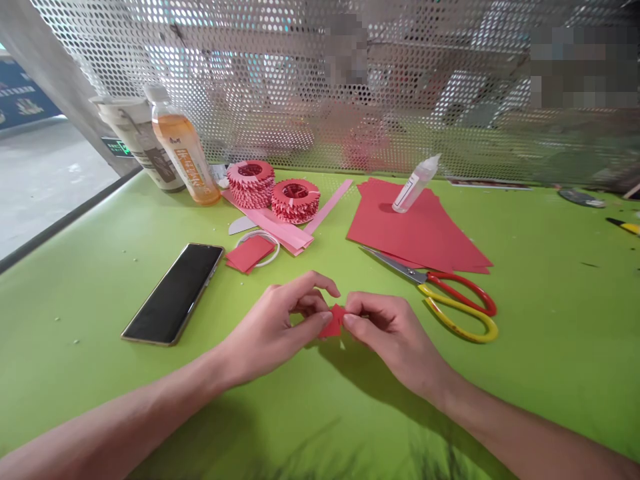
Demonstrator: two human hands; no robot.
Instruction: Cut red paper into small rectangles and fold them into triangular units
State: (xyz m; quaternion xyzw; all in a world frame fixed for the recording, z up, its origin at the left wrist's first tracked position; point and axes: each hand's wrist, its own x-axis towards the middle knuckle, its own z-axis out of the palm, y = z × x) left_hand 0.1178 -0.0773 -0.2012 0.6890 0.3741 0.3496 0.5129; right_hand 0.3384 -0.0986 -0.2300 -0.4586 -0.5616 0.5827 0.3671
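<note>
Between my two hands is a small piece of red paper [331, 325], held just above the green table. My left hand [280, 323] pinches its left side between thumb and fingers, the index finger arched over it. On the right edge, the thumb and index fingertip of my right hand [393, 333] are closed on the same piece. Scissors [425, 279] with one red and one yellow handle lie beyond my right hand, blades pointing left. Beyond my left hand, small red paper pieces [251, 253] rest on a white ring [277, 252].
Red sheets [395, 230] lie at the back, a glue bottle [416, 185] standing tilted on them. Two folded-paper rings [295, 200] and pink strips [287, 232] sit left of these. A phone [175, 293], drink bottle [185, 153] and cup [150, 147] occupy the left. Perforated metal [280, 87] borders the table.
</note>
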